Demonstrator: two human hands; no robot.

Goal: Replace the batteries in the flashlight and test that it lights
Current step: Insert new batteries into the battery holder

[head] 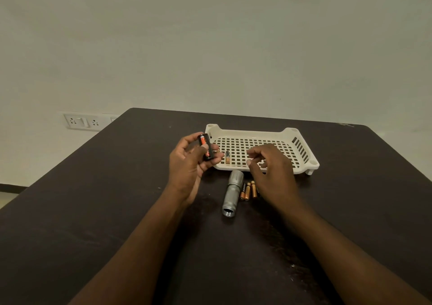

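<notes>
My left hand (189,162) grips a black battery holder (205,146) with an orange-labelled battery in it, held up left of the tray. The silver flashlight body (232,192) lies on the dark table (117,199), its open end toward me. Three copper-and-black batteries (247,190) lie side by side just right of it. One more battery (227,157) rests inside the white perforated tray (289,133), near its left front. My right hand (271,171) hovers over the tray's front edge, fingers loosely curled and apart, holding nothing.
The table's far edge meets a pale wall. A white socket panel (80,121) is on the wall at the left. Bare tabletop surrounds the tray on the left, right and near side.
</notes>
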